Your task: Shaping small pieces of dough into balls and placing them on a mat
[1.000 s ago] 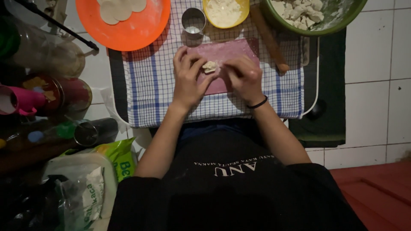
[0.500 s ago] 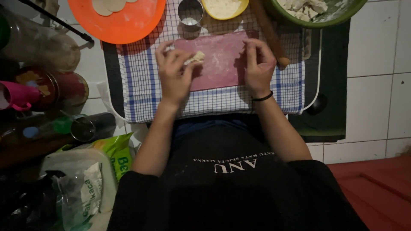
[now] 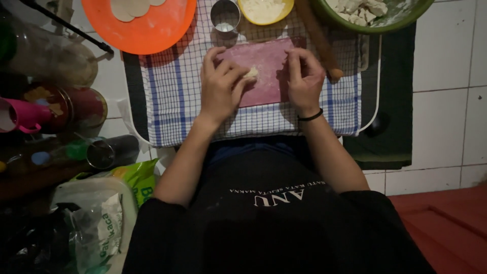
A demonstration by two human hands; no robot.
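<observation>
My left hand (image 3: 219, 83) pinches a small pale piece of dough (image 3: 251, 73) over a pink board (image 3: 269, 61). The board lies on a blue-and-white checked cloth (image 3: 172, 96). My right hand (image 3: 304, 78) rests on the board's right edge, fingers curled, a black band on its wrist; nothing shows in it. A wooden rolling pin (image 3: 318, 35) lies just right of the board.
Behind the board stand an orange plate (image 3: 152, 30) with flat dough rounds, a small metal cup (image 3: 225, 15), a yellow bowl of flour (image 3: 265, 9) and a green bowl (image 3: 401, 18) of white chunks. Jars, a pink mug (image 3: 20, 115) and plastic bags crowd the left.
My left hand went left toward the orange plate with the dough, then came back over the board. My right hand drew away from the dough to the board's right edge.
</observation>
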